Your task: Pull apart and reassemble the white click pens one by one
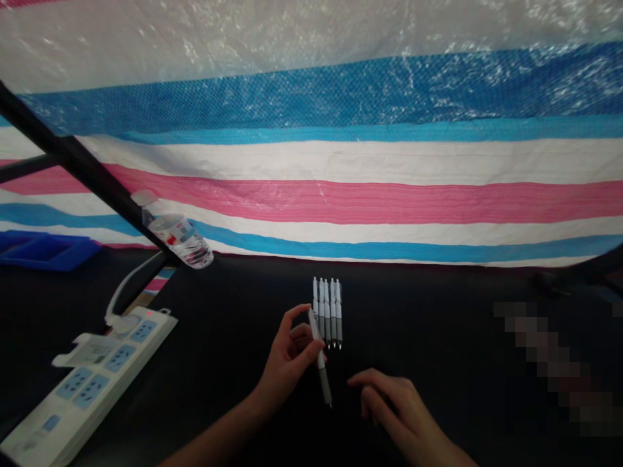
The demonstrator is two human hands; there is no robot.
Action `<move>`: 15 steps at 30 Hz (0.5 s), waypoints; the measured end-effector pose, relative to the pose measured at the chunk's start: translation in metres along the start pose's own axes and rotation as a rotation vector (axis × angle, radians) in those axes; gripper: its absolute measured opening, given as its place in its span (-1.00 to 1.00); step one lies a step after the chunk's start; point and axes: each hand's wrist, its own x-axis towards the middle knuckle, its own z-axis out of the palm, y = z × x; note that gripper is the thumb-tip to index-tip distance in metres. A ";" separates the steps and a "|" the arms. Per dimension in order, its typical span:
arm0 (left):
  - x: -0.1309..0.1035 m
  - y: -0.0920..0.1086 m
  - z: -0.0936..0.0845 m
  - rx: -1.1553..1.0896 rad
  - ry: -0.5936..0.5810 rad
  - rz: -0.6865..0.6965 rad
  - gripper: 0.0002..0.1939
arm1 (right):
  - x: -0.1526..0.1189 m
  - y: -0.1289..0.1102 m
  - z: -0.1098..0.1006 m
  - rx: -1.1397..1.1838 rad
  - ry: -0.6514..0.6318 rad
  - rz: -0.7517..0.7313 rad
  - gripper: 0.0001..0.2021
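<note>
While left hand (287, 360) pinches pen (321, 360), no lettering legible

Pens in a row at the table's middle
Power strip (92, 383) lies far left on the table (438, 337); water bottle (178, 237) behind it; pens (327, 311) right of both.

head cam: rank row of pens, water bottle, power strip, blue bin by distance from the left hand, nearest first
From the left hand:
1. Row of pens, just beyond its fingertips, slightly right.
2. Water bottle, up and left, against a black bar.
3. Power strip, far left on the table.
4. Blue bin, farthest, at the left edge.
</note>
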 end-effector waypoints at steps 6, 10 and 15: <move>0.002 -0.001 -0.002 -0.040 -0.019 0.009 -0.41 | 0.003 -0.001 -0.001 0.045 0.002 0.010 -0.52; 0.002 -0.001 -0.002 -0.044 -0.011 0.004 -0.37 | 0.004 -0.003 -0.001 0.058 0.032 -0.001 -0.50; 0.005 0.005 -0.003 -0.010 0.017 -0.012 -0.26 | 0.008 -0.003 0.002 0.138 0.042 0.023 -0.47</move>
